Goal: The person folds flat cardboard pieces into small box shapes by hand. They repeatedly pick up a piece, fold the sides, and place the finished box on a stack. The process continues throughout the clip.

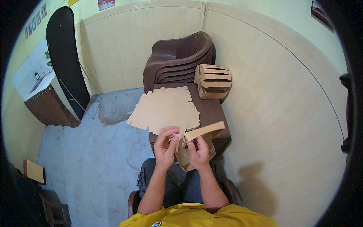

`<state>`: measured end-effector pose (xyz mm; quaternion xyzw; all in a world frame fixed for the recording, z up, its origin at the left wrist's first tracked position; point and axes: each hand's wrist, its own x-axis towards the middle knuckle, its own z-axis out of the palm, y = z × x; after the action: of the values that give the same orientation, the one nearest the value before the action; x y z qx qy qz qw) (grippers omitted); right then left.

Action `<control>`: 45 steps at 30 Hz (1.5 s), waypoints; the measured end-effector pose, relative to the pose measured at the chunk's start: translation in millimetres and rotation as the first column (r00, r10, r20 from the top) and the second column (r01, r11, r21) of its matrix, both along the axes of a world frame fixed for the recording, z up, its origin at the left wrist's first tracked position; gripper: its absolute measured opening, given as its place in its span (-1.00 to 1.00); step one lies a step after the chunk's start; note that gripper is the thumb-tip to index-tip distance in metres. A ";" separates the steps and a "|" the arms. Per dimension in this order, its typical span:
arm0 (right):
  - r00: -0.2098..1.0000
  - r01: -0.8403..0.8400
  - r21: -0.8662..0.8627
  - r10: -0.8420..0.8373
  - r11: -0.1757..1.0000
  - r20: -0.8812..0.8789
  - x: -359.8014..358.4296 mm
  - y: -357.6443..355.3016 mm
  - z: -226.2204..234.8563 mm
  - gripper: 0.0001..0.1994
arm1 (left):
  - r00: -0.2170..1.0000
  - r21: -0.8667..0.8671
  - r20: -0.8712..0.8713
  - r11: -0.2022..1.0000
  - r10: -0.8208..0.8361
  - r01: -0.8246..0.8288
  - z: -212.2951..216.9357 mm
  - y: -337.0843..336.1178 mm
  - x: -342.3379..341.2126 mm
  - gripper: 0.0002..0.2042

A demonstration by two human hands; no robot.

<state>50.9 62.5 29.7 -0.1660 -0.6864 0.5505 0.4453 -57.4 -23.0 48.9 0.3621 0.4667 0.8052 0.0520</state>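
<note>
A partly folded brown cardboard box point(205, 131) is held above my lap, one long flap sticking out to the right. My right hand point(199, 152) grips its near side, the thumb on top of the board. My left hand point(166, 146) is at the box's left edge, fingers curled in with the thumb against them. What lies between those fingers is too small to make out. Just beyond my hands, a pile of flat cardboard blanks point(162, 108) with notched edges is spread over a dark brown table point(208, 108).
Several folded boxes point(215, 81) are stacked at the table's far right, beside stacked brown plastic chairs point(177, 56). The panelled wall point(280, 98) runs close on the right. A tall black board point(66, 56) leans at the far left, near a sink counter point(49, 98).
</note>
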 end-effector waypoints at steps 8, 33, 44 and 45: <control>0.981 -0.096 -0.124 0.073 0.988 -0.178 -0.2 -3.1 11.1 -0.70 | 0.948 0.059 0.127 0.956 -0.293 0.288 -6.2 2.8 15.8 -0.64; 0.980 -0.043 -0.413 -0.041 0.910 -0.193 -5.1 -19.7 9.5 -0.91 | 0.987 -0.206 -0.152 0.979 -0.044 0.012 0.4 -0.7 31.6 -0.51; 0.985 0.107 -0.016 -0.104 0.994 0.136 20.0 21.5 29.0 -0.85 | 0.978 -0.468 -0.206 0.878 0.001 -0.100 -49.3 13.8 35.6 -0.41; 0.972 0.111 0.212 -0.151 0.971 0.181 30.5 28.8 35.6 -0.82 | 0.991 -0.481 -0.130 0.873 0.014 -0.076 -57.2 20.8 29.5 -0.43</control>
<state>81.5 91.3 65.3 -0.2188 -0.7662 0.4289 0.4255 -27.9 -2.2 -8.4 0.3755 0.6643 0.6395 0.0936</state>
